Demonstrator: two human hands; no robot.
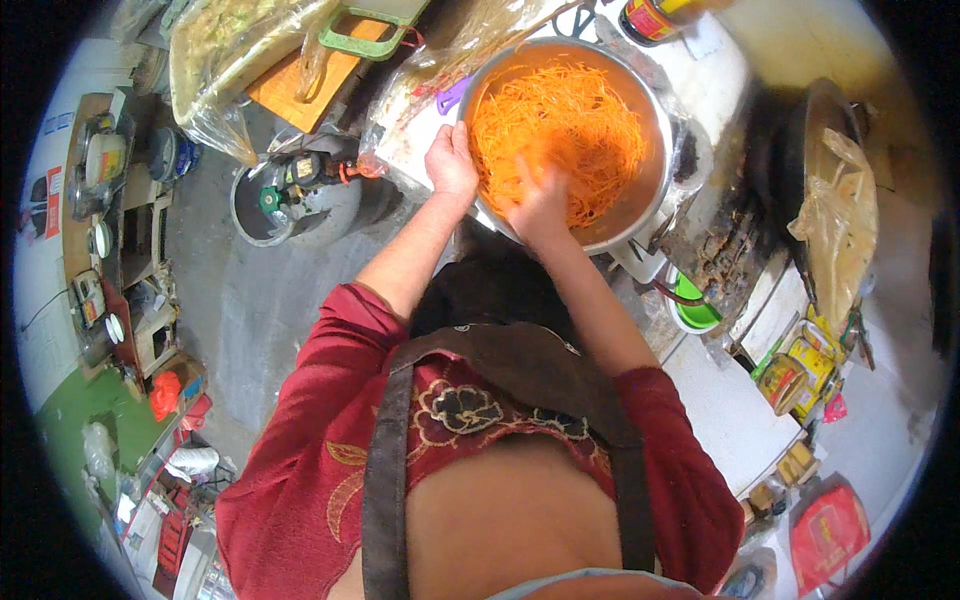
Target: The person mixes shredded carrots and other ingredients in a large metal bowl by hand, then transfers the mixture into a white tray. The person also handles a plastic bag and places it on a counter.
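A large round metal basin [660, 187] holds a heap of shredded carrot [562, 105]. Its left rim is gripped by my left hand [452, 161], fingers over the edge. My right hand [541, 196] is down among the shreds at the lower middle of the basin; its fingers are blurred and partly covered with orange, so whether they close on any carrot cannot be told. The purple handle [453, 95] of some tool shows at the basin's left side, on the white tabletop [409, 150].
Left of the basin are a wooden cutting board [315, 82], a green-handled board [364, 46] and a gas cylinder [322, 206]. A bottle [649, 21] stands behind. At right are a large wok [817, 112] with a plastic bag [840, 217] and a green bowl [696, 304].
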